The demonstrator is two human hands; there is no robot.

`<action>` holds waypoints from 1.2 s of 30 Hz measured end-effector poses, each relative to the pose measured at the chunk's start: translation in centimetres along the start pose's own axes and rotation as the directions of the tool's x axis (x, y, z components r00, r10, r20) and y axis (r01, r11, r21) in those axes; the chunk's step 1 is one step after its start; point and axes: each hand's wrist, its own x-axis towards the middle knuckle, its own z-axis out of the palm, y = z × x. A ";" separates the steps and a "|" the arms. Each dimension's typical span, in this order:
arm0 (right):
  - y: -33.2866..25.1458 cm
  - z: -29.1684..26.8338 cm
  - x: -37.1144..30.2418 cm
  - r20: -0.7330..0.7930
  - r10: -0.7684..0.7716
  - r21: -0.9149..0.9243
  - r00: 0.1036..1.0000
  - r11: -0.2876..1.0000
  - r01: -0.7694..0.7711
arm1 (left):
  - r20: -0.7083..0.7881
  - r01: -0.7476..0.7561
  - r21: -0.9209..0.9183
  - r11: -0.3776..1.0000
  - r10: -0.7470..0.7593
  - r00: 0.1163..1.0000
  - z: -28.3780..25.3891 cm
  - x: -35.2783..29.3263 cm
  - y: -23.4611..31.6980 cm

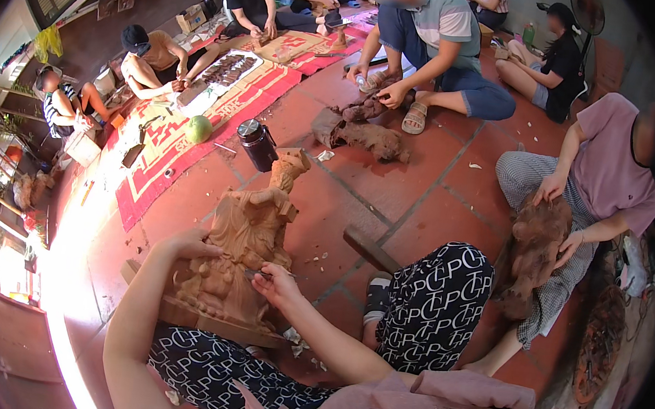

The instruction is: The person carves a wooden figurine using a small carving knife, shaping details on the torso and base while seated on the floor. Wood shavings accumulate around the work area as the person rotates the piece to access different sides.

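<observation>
A carved light-brown wooden statue (250,232) leans at an angle in front of me, its lower end by my patterned trouser leg. My left hand (191,245) grips the statue's left side, fingers pressed on the carved folds. On the other side, my right hand (279,285) pinches a small, slim, dark tool (259,273), whose tip meets the carving around its middle. The tool's exact kind is too small to make out. Part of the statue's base is hidden behind my arm and leg.
A dark flask (257,144) stands behind the statue, and a green round fruit (197,129) sits on the red mat (254,111). A wooden bar (370,248) lies near my knee. Seated people surround me; one at right holds a brown carved piece (533,240).
</observation>
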 end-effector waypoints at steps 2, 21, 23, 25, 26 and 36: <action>0.1 0.0 0.5 0.012 -0.002 0.020 1.000 1.000 0.002 | -0.001 -0.065 -0.036 0.997 0.065 0.998 0.0 0.8 -1.3; -0.2 -0.1 1.6 0.040 0.012 -0.016 0.999 1.000 -0.011 | -0.053 -0.125 0.097 0.987 0.130 0.990 0.1 -1.6 1.7; -0.3 -0.8 2.1 0.037 -0.007 -0.050 0.999 0.999 0.009 | -0.081 -0.087 0.120 0.989 0.097 0.992 0.2 -1.7 1.9; -0.4 -2.4 2.4 -0.004 -0.037 -0.100 0.999 0.994 0.036 | -0.114 -0.103 0.096 0.990 0.114 0.987 0.3 -1.7 2.0; -0.8 -3.3 2.6 -0.080 -0.060 -0.126 0.995 0.991 0.049 | -0.137 -0.144 0.063 0.988 0.151 0.979 0.3 -1.5 1.9; -5.0 -4.8 3.5 0.000 -0.316 -0.261 0.949 0.916 0.305 | -0.005 0.078 -0.027 0.997 -0.079 0.997 0.1 -0.6 1.2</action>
